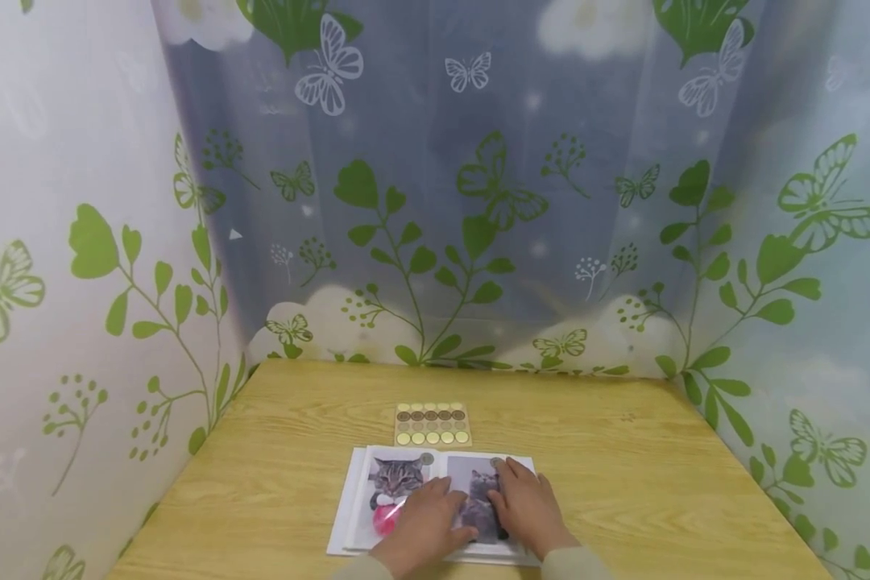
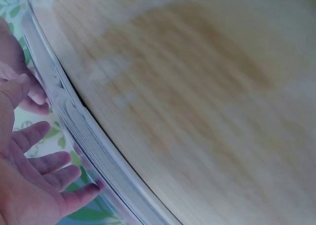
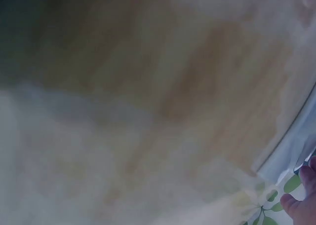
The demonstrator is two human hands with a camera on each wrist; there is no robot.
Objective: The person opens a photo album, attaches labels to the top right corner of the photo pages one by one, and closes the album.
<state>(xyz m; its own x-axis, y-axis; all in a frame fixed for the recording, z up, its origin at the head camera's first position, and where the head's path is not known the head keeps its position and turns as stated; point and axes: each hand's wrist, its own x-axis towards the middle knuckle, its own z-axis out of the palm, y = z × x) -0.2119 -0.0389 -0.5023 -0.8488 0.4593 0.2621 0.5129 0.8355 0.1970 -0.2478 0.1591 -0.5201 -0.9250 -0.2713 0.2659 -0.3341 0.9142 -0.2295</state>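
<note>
An open photo album (image 1: 358, 515) lies on the table, with a cat picture on each page. The left-page cat picture (image 1: 397, 479) has a pink ball and a round grey sticker (image 1: 427, 458) at its top right corner. My left hand (image 1: 424, 524) is over the middle of the album, fingers spread and partly covering both pictures. On the right page, my right hand (image 1: 528, 503) rests with extended fingers at the upper right of the grey cat picture (image 1: 481, 507), partly hiding another round sticker. In the left wrist view, the album's page edges (image 2: 94, 141) run beside the left fingers.
Just behind the album lies a sheet of round stickers (image 1: 432, 425) in rows of gold, brown and tan. The wood-grain table (image 1: 645, 475) extends to both sides. Curtains (image 1: 420, 266) printed with leaves and butterflies enclose its back and sides.
</note>
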